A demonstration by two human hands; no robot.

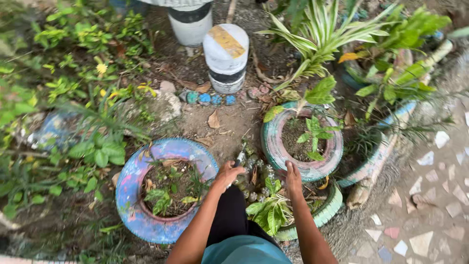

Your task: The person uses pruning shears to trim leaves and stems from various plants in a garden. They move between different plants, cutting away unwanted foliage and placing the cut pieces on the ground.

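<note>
My left hand is closed around a small dark object whose kind I cannot tell, held just right of the blue and pink painted tyre planter. My right hand is flat with fingers together, pointing away from me, over the near rim of the pink and green tyre planter. A small leafy plant grows in that planter. Between the two hands lie several small stones and bottle pieces in the soil. A green leafy plant sits below my right forearm.
Two white painted posts stand at the back. A row of painted pebbles lies before them. Dense green plants fill the left. A striped-leaf plant and more tyre planters are right. Mosaic paving runs at far right.
</note>
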